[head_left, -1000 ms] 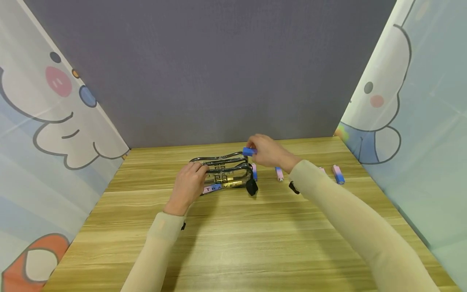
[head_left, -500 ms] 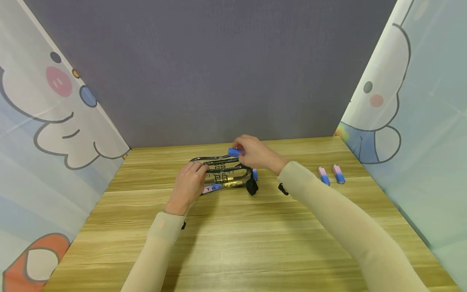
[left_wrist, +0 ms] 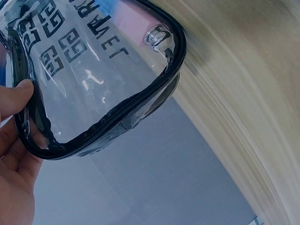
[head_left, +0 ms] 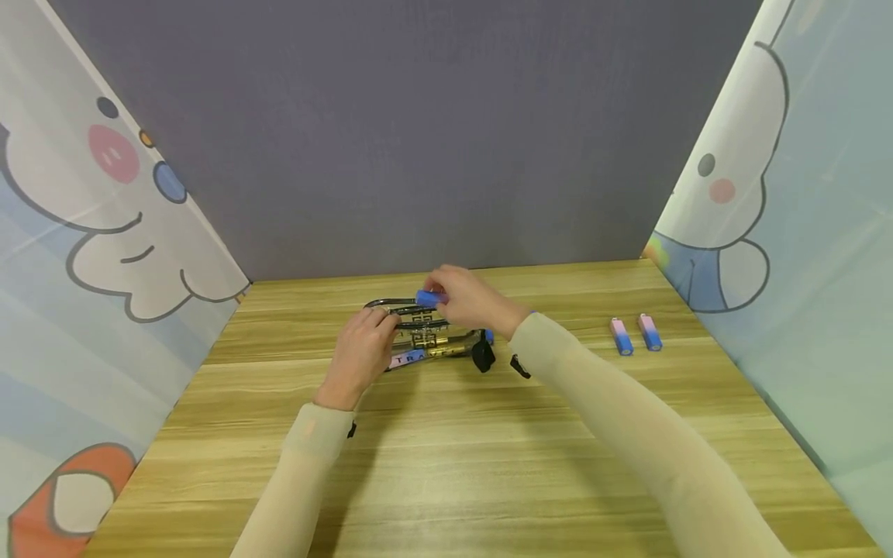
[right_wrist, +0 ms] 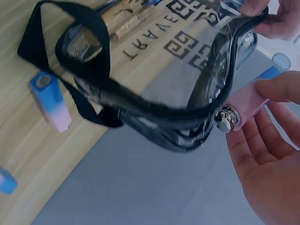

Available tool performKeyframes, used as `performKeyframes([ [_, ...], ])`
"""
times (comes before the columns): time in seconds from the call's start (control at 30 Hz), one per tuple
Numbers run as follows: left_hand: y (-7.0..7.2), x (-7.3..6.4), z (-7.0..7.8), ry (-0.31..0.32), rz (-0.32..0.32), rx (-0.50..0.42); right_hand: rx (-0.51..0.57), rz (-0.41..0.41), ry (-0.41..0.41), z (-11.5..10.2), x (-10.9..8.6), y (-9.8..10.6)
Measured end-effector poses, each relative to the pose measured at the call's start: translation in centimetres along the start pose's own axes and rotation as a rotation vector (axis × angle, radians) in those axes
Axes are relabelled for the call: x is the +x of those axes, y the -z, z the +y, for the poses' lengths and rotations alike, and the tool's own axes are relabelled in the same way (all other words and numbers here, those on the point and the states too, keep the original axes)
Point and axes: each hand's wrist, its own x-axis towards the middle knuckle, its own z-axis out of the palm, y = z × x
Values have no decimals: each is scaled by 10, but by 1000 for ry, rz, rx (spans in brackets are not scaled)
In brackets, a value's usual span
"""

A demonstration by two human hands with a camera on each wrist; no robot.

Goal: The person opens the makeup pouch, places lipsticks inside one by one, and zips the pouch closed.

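A clear plastic toiletry bag with black trim, black print and TRAVEL lettering stands near the back of the table. My left hand pinches its upper left edge, thumb on one side and fingers on the other. Between thumb and fingers, my right hand holds a small pink-and-blue rectangular tube with a silver end, level with the bag's top edge. Inside the bag lie another pink-and-blue tube and gold tubes. A black strap loops from the bag's right end.
One pink-and-blue tube lies just right of the bag, and a blue end of another shows farther off. Two more tubes, one left and one right, lie at the table's right. A grey wall stands behind.
My right hand has moved left over the bag, carrying the pink-and-blue tube from its right end toward its middle. The left hand keeps its hold on the bag's edge.
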Motion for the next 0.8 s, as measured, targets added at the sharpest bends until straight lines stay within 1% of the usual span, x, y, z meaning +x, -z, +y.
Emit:
performKeyframes([
  [0.23, 0, 0, 1, -7, 5, -2, -11, -10, 4, -1, 5, -14],
  [0.43, 0, 0, 1, -13, 12, -1, -59, -18, 26, 2, 8, -24],
  [0.67, -2, -1, 0, -6, 4, 3, -130, -21, 30, 0, 10, -26],
  [0.8, -2, -1, 0, -6, 5, 11, -138, -23, 27, -1, 9, -26],
])
